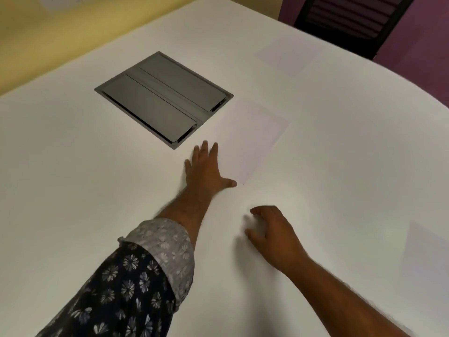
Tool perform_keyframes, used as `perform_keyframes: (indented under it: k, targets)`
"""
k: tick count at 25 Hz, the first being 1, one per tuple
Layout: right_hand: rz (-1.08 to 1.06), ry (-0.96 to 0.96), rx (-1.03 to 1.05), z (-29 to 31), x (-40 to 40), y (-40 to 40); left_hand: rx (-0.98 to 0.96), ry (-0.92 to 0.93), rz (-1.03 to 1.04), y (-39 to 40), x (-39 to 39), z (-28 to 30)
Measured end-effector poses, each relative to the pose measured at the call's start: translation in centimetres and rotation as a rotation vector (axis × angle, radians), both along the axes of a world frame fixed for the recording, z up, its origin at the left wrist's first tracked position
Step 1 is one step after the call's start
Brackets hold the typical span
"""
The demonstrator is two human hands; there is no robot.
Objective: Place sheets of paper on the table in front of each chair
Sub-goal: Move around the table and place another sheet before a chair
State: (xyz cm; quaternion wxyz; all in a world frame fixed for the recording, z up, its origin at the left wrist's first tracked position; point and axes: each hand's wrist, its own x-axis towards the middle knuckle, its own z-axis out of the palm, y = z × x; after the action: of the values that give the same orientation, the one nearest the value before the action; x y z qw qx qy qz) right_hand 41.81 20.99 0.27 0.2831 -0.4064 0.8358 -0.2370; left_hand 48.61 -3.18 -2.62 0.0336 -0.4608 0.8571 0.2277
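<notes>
Three white sheets lie flat on the white table (73,186). One sheet (252,137) sits in the middle, just right of the grey hatch. My left hand (206,169) rests flat on the table with fingers spread, its thumb near that sheet's near corner. My right hand (272,234) hovers low over the bare table with fingers loosely curled, holding nothing. A second sheet (289,54) lies at the far edge in front of a dark chair (352,18). A third sheet (427,261) lies at the right edge of the view.
A grey metal cable hatch (165,98) with two closed flaps is set into the tabletop at the centre left. A yellow wall is behind the table on the left, a purple wall on the right. The table's curved edge runs along the right.
</notes>
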Motion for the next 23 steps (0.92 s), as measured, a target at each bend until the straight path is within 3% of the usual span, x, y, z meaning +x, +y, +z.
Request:
perform_keyframes:
  k: [4, 10, 13, 16, 21, 23]
  targets:
    - [-0.029, 0.049, -0.009, -0.4, -0.6, -2.2, -0.060, -0.079, -0.032, 0.6, 0.6, -0.5]
    - [0.011, 0.203, 0.162, -1.3, -0.3, -4.6, -0.324, 0.090, -0.139, 6.0, 3.7, -1.3]
    - [0.034, 0.229, 0.171, -1.6, 0.0, -4.1, -0.267, 0.179, 0.004, 5.7, 4.3, -1.7]
    - [0.017, 0.204, 0.132, -1.7, -0.2, -4.0, -0.126, 0.077, 0.174, 5.2, 3.9, -2.0]
    - [-0.192, 0.177, 0.130, -1.4, 0.3, -4.4, -0.106, 0.059, 0.197, 6.3, 3.2, -2.3]
    - [-0.182, 0.193, 0.193, -1.7, 1.0, -4.8, -0.112, 0.057, 0.201, 6.6, 3.0, -2.2]
